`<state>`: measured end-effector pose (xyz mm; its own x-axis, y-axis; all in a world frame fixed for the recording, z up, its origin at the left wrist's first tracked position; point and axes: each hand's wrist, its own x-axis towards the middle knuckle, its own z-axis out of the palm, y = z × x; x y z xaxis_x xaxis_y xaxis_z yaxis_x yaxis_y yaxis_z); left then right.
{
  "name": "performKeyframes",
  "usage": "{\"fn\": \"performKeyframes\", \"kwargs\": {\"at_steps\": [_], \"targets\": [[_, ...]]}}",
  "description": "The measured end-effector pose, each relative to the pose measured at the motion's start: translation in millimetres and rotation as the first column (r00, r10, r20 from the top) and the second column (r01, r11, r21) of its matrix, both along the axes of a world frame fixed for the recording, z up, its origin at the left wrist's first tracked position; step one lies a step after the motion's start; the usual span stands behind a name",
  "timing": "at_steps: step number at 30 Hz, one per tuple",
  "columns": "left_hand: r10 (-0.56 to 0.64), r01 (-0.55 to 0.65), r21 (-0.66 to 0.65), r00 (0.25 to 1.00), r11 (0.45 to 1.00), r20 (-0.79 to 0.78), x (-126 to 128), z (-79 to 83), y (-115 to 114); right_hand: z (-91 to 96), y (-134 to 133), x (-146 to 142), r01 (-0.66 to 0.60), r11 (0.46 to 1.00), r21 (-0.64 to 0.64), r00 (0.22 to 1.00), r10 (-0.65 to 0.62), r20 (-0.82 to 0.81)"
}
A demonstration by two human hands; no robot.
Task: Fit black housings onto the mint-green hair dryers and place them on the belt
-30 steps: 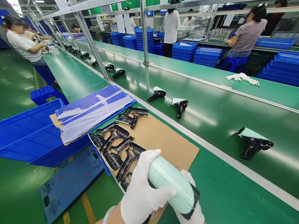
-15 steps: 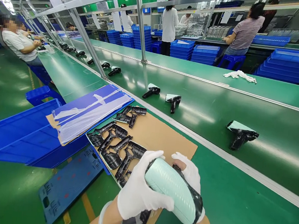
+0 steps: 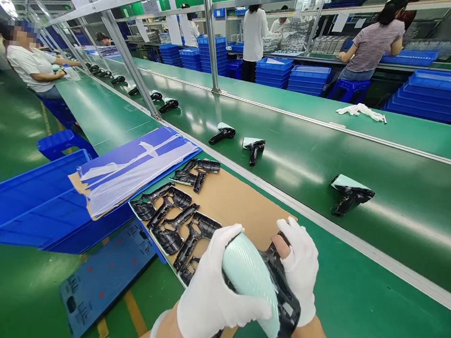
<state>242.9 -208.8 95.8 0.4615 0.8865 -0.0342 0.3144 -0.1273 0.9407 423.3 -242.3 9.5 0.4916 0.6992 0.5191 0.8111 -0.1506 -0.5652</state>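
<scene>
Turning hair dryer (image 3: pixel 246 285), right hand (image 3: pixel 297 270) higher

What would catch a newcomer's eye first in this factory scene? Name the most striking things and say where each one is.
At bottom centre, the white-gloved left hand and right hand grip a mint-green and black plastic housing. Just beyond them, black moulded plastic shells lie on a cardboard sheet. To the right, similar mint-and-black units sit along a green conveyor belt, with stacked blue crates at the far side.
</scene>
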Motion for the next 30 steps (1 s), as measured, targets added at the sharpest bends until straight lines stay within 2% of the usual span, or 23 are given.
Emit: {"fn": "performKeyframes", "kwargs": {"at_steps": [4, 10, 16, 19, 21, 23, 26, 30], "targets": [[-0.040, 0.038, 0.056, 0.998, 0.998, 0.044, -4.0, -7.3, 2.1, 4.4, -0.8, -0.8, -0.007, 0.999, 0.039, 1.000, 0.006, 0.009], [-0.089, 0.089, -0.002, 0.992, 0.996, 0.094, -6.9, -10.6, 6.5, 11.6, 1.2, -1.6, 0.001, 0.996, 0.094, 0.995, -0.010, 0.098], [-0.116, 0.123, -0.071, 0.988, 0.990, 0.098, -8.3, -3.8, 9.4, 49.8, -1.5, -2.7, 0.028, 0.978, 0.207, 0.939, -0.097, 0.330], [-0.128, 0.135, -0.094, 0.989, 0.986, 0.077, -10.2, -4.2, 10.3, 66.6, -5.6, -1.1, -0.022, 0.961, 0.275, 0.855, -0.124, 0.503], [-0.134, 0.140, -0.063, 0.987, 0.988, 0.091, -11.0, -5.7, 11.1, 70.7, -7.7, 2.3, -0.113, 0.947, 0.302, 0.746, -0.120, 0.655], [-0.147, 0.151, -0.025, 0.981, 0.988, 0.124, -11.4, -6.9, 12.1, 70.6, -7.5, 6.8, -0.211, 0.910, 0.357, 0.661, -0.136, 0.738], [-0.177, 0.167, 0.068, 0.969, 0.984, 0.172, -10.8, -7.2, 13.6, 69.0, -2.8, 11.9, -0.282, 0.856, 0.434, 0.669, -0.149, 0.728], [-0.150, 0.107, 0.212, 0.968, 0.971, 0.202, -8.4, -8.0, 14.5, 68.7, 3.8, 12.8, -0.294, 0.861, 0.415, 0.704, -0.099, 0.704]]}}
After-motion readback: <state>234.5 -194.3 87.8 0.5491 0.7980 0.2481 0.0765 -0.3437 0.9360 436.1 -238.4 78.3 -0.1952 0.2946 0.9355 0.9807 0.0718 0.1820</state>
